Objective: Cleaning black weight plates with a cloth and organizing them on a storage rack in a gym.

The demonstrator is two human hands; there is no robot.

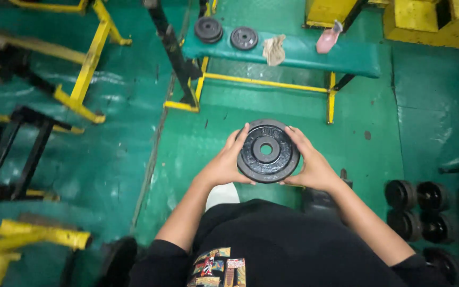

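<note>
**Weight plate held over the feet, gripped only at its rim**

Nearest the camera, at the bottom of the frame, the person's dark shirt is filling the view, and both forearms are reaching up from it toward the centre. The left hand (224,165) and the right hand (310,166) are clasping a black round weight plate (268,151) between them, just below the middle of the picture, over the green floor (378,159). The fingers are curling over the plate's edge on either side, so both hands are closed on it; nothing is supporting it from beneath.

The risk, as it looks from here, is a slip: the grip is squeezing the rim sideways, and a heavy iron disc could slide out and drop toward the white shoe (222,195) showing right below it.

The plate is lying nearly flat, its face and centre hole turning up toward the camera. Being round, it has no long axis across the frame; its hole axis is pointing roughly upward, tilted slightly.

In the upper part, a green padded surface (346,56) is carrying two more plates (227,33) and a cloth (274,49). Dumbbells (418,210) are resting at lower right.
</note>
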